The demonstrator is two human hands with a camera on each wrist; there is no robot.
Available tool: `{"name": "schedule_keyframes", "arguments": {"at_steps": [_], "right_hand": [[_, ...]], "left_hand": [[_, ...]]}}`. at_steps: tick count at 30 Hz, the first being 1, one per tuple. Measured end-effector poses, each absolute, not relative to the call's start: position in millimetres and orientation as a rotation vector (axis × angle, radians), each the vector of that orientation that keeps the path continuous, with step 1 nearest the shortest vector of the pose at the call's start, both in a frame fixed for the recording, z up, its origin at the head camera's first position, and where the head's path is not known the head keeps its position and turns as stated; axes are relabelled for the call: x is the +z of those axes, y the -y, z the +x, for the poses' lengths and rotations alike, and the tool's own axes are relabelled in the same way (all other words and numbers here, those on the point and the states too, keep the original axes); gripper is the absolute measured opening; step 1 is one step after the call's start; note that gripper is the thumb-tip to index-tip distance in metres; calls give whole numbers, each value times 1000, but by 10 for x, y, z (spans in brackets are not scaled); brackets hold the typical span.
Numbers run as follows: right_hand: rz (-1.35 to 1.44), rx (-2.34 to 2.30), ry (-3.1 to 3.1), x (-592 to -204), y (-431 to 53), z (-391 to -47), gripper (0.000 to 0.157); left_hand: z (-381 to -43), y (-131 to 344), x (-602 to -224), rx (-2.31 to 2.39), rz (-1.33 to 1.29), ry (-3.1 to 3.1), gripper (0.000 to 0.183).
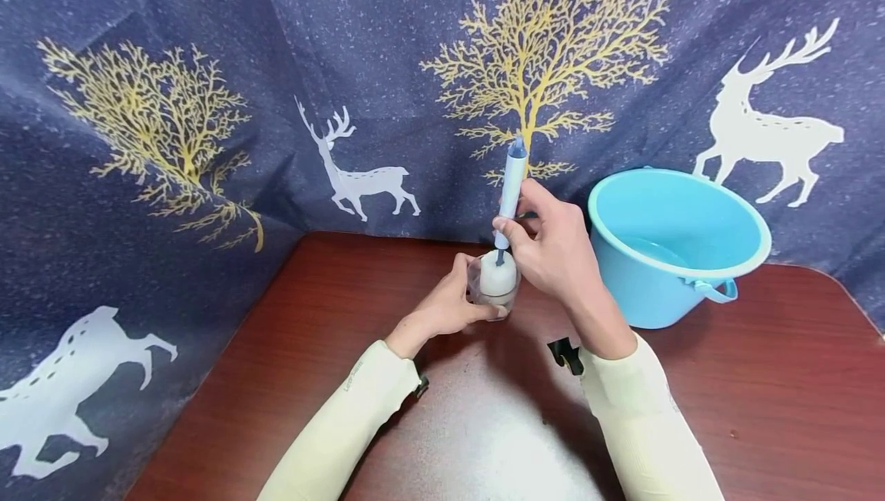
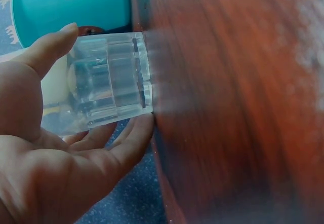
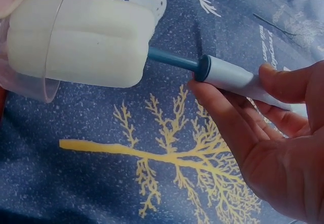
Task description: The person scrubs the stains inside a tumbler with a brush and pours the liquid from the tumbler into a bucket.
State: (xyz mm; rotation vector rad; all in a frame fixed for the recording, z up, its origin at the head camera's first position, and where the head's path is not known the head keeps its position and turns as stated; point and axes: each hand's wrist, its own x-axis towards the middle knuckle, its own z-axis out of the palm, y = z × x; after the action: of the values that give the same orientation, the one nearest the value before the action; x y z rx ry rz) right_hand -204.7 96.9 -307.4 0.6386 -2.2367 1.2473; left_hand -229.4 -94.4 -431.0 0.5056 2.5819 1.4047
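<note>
My left hand (image 1: 452, 297) holds a clear cup (image 2: 121, 74) round its side, thumb on one side and fingers on the other. The cup's thick base is at the reddish-brown tabletop in the left wrist view. With thumb and fingers, my right hand (image 1: 553, 243) grips the pale blue-grey handle of a sponge bottle brush (image 1: 512, 186), held nearly upright. Its white sponge head (image 3: 81, 39) is partly inside the cup, the upper part standing out above the rim. A thin dark blue stem (image 3: 172, 58) joins head and handle.
A light blue bucket (image 1: 622, 278) with a side handle stands on the table (image 1: 290, 378) to the right of my right hand. Behind the table hangs a dark blue cloth (image 1: 415, 101) printed with deer and golden trees.
</note>
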Motion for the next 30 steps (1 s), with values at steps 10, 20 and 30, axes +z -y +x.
{"name": "schedule_keyframes", "arguments": {"at_steps": [10,20,30], "right_hand": [[636,1381,2229,-3075,-941,-2072,18],[603,1455,2239,-3102,-941,-2103,17],[590,1432,2230,-3125,-929,-2125,16]], "left_hand": [[-2312,961,-4327,1377,502,-2604,85],[-2311,951,-4333,1374,506,-2601,85],[-2310,943,-4327,1359,524,-2619,83]]}}
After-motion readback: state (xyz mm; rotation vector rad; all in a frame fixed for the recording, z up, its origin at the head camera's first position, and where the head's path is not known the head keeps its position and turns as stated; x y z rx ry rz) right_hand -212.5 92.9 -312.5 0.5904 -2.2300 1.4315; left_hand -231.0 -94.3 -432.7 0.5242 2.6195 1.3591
